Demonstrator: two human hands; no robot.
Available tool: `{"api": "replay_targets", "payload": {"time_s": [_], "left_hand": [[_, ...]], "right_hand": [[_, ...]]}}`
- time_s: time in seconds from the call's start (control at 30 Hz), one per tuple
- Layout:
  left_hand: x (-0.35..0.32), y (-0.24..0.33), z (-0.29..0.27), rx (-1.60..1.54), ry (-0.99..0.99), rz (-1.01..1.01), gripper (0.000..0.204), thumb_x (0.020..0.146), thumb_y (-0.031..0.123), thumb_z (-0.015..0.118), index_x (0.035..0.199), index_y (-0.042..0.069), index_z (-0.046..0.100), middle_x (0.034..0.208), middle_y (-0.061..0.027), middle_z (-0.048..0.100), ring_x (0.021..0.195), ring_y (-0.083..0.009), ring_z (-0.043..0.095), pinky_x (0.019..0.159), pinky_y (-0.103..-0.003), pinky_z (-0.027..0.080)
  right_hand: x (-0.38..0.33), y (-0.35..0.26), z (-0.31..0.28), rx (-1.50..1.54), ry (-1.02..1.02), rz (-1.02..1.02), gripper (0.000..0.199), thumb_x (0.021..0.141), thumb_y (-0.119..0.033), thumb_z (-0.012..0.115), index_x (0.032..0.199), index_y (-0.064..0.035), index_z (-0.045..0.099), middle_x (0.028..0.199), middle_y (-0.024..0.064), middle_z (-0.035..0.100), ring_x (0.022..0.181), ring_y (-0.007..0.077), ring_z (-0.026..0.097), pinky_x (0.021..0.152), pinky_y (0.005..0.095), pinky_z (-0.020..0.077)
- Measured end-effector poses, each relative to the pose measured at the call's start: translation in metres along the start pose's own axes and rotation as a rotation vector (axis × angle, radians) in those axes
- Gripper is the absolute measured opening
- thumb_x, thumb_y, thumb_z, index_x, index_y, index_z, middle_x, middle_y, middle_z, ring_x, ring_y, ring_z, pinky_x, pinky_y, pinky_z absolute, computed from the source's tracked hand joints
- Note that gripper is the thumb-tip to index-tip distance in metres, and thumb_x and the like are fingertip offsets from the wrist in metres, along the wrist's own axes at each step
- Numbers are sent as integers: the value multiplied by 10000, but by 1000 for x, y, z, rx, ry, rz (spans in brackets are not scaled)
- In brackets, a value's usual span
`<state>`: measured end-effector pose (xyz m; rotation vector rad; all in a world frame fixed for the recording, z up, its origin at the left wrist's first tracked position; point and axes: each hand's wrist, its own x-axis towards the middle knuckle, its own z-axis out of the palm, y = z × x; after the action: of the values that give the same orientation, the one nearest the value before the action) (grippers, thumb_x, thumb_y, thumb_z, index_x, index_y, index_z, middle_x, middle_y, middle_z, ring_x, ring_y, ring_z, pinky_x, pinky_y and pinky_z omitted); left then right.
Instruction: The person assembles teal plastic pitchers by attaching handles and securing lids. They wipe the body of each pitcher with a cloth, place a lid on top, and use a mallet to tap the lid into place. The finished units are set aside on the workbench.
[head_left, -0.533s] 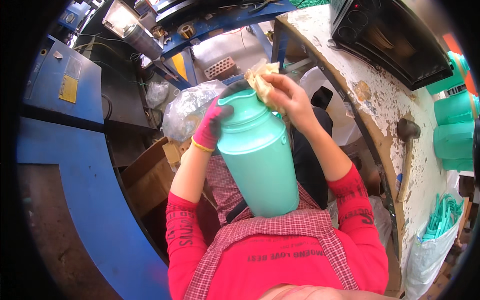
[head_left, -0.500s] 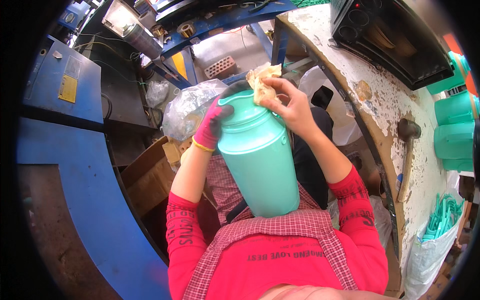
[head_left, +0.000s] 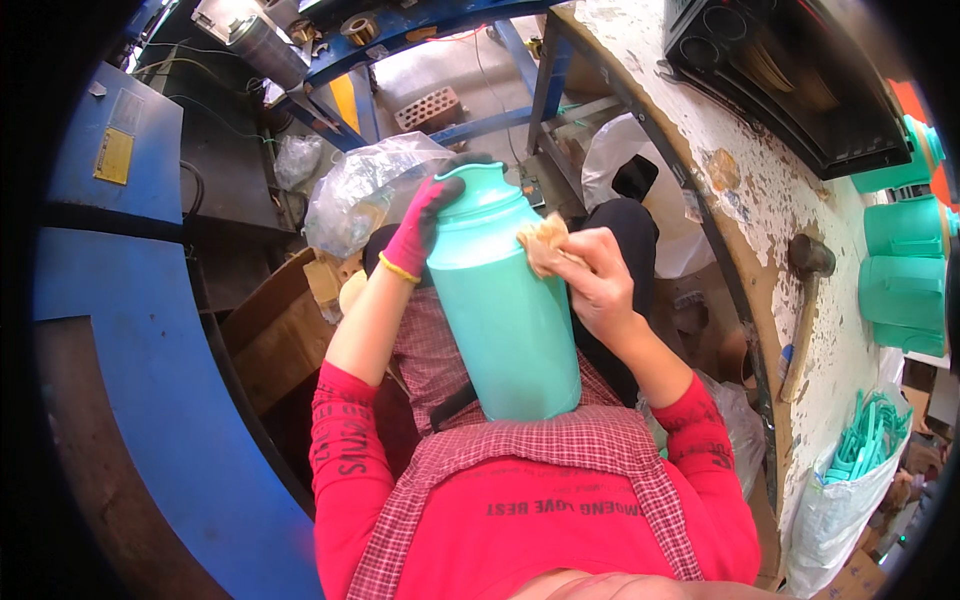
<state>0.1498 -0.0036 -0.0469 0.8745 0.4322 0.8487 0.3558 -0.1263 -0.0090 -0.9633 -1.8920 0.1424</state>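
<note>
Mint-green, a shouldered, plastic-looking canister (head_left: 505, 335) is leaning below the pink-and-black gloved left hand (head_left: 425, 215), whose grip is clasping its neck; the right hand (head_left: 605, 285) is pinching crumpled cream cloth (head_left: 544, 246) at its shoulder. Pressing hard could be twisting the slick wall from the left grip.

Your left hand (head_left: 418, 228) is gloved in pink and black with a yellow cuff edge (head_left: 399, 269), while the canister (head_left: 505, 340) is mint green and your cloth (head_left: 542, 245) pale yellowish tan. Your top (head_left: 600, 540) is bright pinkish red with dark lettering, and your apron (head_left: 540, 438) carries a dark red and white check. Right of the frame, you have a tabletop (head_left: 745, 190) mottled white and brown and a black oven (head_left: 790, 90); at far left, blue panels (head_left: 130, 300) with a yellow label (head_left: 114, 155).
</note>
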Motion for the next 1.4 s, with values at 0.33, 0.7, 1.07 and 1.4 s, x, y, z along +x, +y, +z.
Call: {"api": "replay_targets", "payload": {"time_s": [0.33, 0.7, 1.07, 1.4], "left_hand": [[-16, 19, -6, -61, -5, 83, 716, 870, 346, 682, 1440, 10, 406, 1369, -172, 548, 1188, -284, 591, 1030, -410, 482], [28, 23, 37, -260, -199, 162, 917, 898, 563, 606, 1591, 231, 106, 1624, -155, 162, 1406, -340, 363, 1123, -478, 373], [142, 240, -8, 1526, 451, 857, 661, 825, 170, 729, 1422, 103, 453, 1438, -139, 479, 1292, -296, 499, 1066, -404, 412], [261, 263, 55, 2550, 185, 1154, 526, 726, 146, 693, 1234, 255, 607, 1285, -25, 528, 1204, -296, 492, 931, -462, 428]], "right_hand": [[3, 92, -85, -421, 143, 246, 291, 727, 121, 584, 935, -35, 716, 1004, 119, 685, 960, 316, 636, 857, 398, 516], [116, 75, -70, 366, -562, 346, 701, 842, -469, 716, 1372, -45, 540, 1295, 193, 597, 1150, 311, 595, 1002, 403, 445], [157, 15, -146, -262, 9, -57, 765, 593, -148, 790, 1325, -76, 578, 1184, 180, 584, 1025, 353, 603, 833, 415, 507], [86, 74, -69, -477, 353, 164, 687, 539, 25, 766, 1192, -113, 602, 1269, 156, 516, 1121, 370, 508, 934, 462, 434]]}}
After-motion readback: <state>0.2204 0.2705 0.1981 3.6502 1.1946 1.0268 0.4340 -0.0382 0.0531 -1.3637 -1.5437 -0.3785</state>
